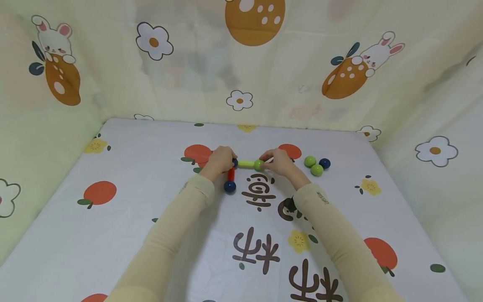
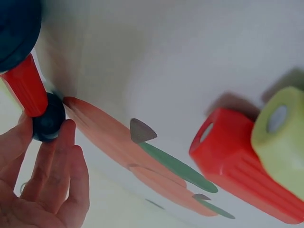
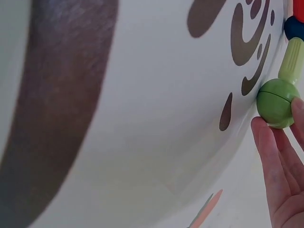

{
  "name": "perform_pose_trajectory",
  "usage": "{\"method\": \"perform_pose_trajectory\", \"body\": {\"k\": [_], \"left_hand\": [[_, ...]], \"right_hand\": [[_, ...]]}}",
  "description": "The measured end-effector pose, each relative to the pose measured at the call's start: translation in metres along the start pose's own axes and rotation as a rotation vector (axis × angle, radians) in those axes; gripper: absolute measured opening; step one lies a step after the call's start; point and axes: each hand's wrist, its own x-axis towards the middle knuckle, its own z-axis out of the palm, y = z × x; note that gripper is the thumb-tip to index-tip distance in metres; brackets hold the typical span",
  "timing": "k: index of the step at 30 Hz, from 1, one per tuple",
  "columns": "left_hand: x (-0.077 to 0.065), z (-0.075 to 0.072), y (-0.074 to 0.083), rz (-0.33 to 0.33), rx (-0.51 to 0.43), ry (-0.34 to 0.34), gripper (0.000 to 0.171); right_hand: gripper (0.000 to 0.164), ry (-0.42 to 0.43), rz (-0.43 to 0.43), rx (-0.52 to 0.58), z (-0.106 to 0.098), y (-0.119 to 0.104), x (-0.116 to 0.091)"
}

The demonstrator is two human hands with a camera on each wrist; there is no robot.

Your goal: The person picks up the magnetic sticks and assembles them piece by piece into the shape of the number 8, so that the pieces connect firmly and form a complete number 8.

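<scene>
My left hand (image 1: 219, 161) pinches a dark blue ball (image 2: 49, 118) between thumb and fingers. From that ball a red rod (image 1: 231, 174) runs toward me to a second dark blue ball (image 1: 229, 187). A yellow-green rod (image 1: 246, 164) reaches rightward from the pinched ball to a green ball (image 1: 258, 165). My right hand (image 1: 280, 162) pinches this green ball (image 3: 276, 102) with thumb and fingertips. The joined pieces form a corner on the table.
Two loose green balls (image 1: 317, 170) and a dark blue ball (image 1: 324, 163) lie right of my right hand. A loose red rod (image 2: 237, 156) and a yellow-green rod (image 2: 285, 137) appear in the left wrist view. A printed curtain (image 1: 196, 63) rises behind the table.
</scene>
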Motion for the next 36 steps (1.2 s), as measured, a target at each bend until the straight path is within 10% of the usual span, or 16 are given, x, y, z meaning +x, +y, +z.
{"method": "perform_pose_trajectory", "body": {"k": [21,36], "left_hand": [[0.002,-0.004,-0.006,0.079,-0.029,-0.064,0.039],[-0.026,-0.028,-0.039,0.144,-0.103,-0.119,0.044]], "right_hand": [[0.027,-0.008,0.025,-0.028,-0.003,-0.002,-0.003],[0.027,0.007,0.023,-0.023,0.001,-0.002,0.0]]}}
